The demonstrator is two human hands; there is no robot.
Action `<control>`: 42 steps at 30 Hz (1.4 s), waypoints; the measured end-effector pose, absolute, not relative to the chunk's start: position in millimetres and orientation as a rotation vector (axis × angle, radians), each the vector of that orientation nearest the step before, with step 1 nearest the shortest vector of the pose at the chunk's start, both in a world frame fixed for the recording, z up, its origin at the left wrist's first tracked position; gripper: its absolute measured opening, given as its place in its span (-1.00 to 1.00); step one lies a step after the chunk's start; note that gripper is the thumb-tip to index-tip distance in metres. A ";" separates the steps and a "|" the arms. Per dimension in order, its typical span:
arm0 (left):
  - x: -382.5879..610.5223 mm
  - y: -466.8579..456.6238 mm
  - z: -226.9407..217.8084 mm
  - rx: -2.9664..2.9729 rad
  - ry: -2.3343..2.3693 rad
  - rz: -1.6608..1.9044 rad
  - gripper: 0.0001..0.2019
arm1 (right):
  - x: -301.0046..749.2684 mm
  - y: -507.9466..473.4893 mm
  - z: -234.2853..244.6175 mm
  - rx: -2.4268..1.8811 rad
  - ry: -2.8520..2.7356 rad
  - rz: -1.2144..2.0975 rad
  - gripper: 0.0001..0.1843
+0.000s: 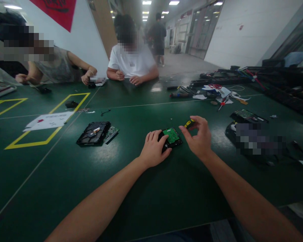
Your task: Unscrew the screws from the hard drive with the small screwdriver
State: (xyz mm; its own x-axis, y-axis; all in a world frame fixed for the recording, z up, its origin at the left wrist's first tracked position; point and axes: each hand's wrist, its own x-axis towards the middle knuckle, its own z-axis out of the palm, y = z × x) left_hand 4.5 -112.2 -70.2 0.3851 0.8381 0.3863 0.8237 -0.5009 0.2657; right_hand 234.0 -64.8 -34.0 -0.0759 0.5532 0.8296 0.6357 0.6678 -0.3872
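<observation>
A black hard drive point(171, 135) with a green circuit board facing up lies on the dark green table in front of me. My left hand point(153, 150) grips it from the left, fingers over its far side and thumb along the near edge, covering its left part. In my right hand point(200, 138), just right of the drive, a short yellow-and-black screwdriver point(189, 124) is pinched between thumb and fingers. Its tip is too small to make out. To the left lies another black drive casing point(94, 133), with a loose circuit board point(111, 134) against its right side.
At right sit another drive with a green board point(249, 116) and a dark, partly blurred object point(232, 134). Cables and tools point(184, 92) crowd the back right. A white paper point(49, 121) lies across yellow tape at left. Two people sit across the table; another stands behind.
</observation>
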 end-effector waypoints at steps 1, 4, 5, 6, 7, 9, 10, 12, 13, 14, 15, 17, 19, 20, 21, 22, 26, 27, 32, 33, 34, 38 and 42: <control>4.4 -112.2 -70.0 2.588 1.552 0.751 -0.41 | 233.5 -65.4 -32.5 -0.950 -1.753 -0.090 -0.42; 4.3 -111.9 -70.0 2.587 1.546 0.750 -0.41 | 231.2 -66.9 -28.8 -0.921 -1.788 -0.102 -0.43; 4.2 -111.6 -70.3 2.584 1.544 0.752 -0.41 | 230.5 -67.2 -28.2 -0.916 -1.795 -0.100 -0.42; 4.1 -111.4 -70.7 2.579 1.543 0.756 -0.41 | 229.8 -67.4 -27.9 -0.914 -1.801 -0.093 -0.41; 4.0 -111.1 -71.2 2.573 1.543 0.761 -0.41 | 229.3 -67.6 -27.8 -0.913 -1.804 -0.082 -0.40; 3.8 -110.8 -72.1 2.565 1.544 0.767 -0.41 | 228.7 -67.9 -28.1 -0.916 -1.803 -0.067 -0.39; 3.8 -110.7 -72.4 2.564 1.544 0.769 -0.40 | 228.7 -68.1 -28.2 -0.920 -1.797 -0.071 -0.40; 3.8 -110.8 -72.4 2.569 1.543 0.768 -0.40 | 228.9 -68.6 -27.8 -0.926 -1.783 -0.092 -0.40; 3.8 -110.9 -72.2 2.573 1.543 0.766 -0.40 | 229.1 -68.9 -27.2 -0.927 -1.776 -0.105 -0.40; 3.9 -111.1 -71.9 2.578 1.544 0.763 -0.40 | 229.3 -69.3 -26.4 -0.927 -1.769 -0.119 -0.40; 3.9 -111.2 -71.5 2.582 1.547 0.760 -0.40 | 229.5 -69.7 -25.6 -0.926 -1.765 -0.131 -0.41; 4.0 -111.5 -70.9 2.590 1.547 0.752 -0.40 | 229.8 -70.2 -24.4 -0.931 -1.764 -0.150 -0.43; 4.2 -111.5 -70.6 2.591 1.546 0.752 -0.40 | 230.0 -70.0 -25.0 -0.945 -1.770 -0.152 -0.45; 4.3 -111.6 -70.6 2.588 1.548 0.756 -0.40 | 230.0 -69.6 -26.1 -0.953 -1.773 -0.143 -0.45; 4.5 -111.6 -70.6 2.585 1.550 0.761 -0.41 | 230.1 -69.0 -27.6 -0.959 -1.775 -0.126 -0.44; 4.6 -111.6 -70.7 2.582 1.553 0.766 -0.41 | 230.2 -68.3 -29.3 -0.959 -1.776 -0.103 -0.42; 4.8 -111.9 -70.5 2.581 1.557 0.768 -0.42 | 230.1 -66.4 -33.3 -0.937 -1.776 -0.021 -0.36; 4.7 -112.0 -70.4 2.583 1.557 0.766 -0.42 | 230.1 -66.5 -32.8 -0.933 -1.776 -0.025 -0.36; 4.3 -112.0 -69.4 2.598 1.564 0.746 -0.41 | 230.7 -68.0 -26.6 -0.935 -1.762 -0.135 -0.38; 4.3 -112.1 -69.2 2.600 1.565 0.738 -0.41 | 230.9 -68.1 -26.2 -0.936 -1.763 -0.136 -0.40; 4.3 -112.2 -69.2 2.600 1.566 0.732 -0.41 | 231.1 -68.1 -26.3 -0.938 -1.768 -0.131 -0.40; 4.5 -112.5 -69.1 2.596 1.566 0.730 -0.41 | 230.7 -68.2 -28.5 -0.950 -1.816 -0.111 -0.37; 4.6 -112.2 -69.2 2.592 1.559 0.739 -0.41 | 229.5 -69.6 -27.1 -0.943 -1.795 -0.124 -0.40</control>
State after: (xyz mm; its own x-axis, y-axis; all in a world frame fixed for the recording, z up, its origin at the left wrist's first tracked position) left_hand 4.6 -112.2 -69.2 0.3862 0.8401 0.3809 0.8268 -0.4984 0.2609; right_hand 229.5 -69.6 -27.1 -0.1329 0.5376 0.8326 0.6473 0.6833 -0.3378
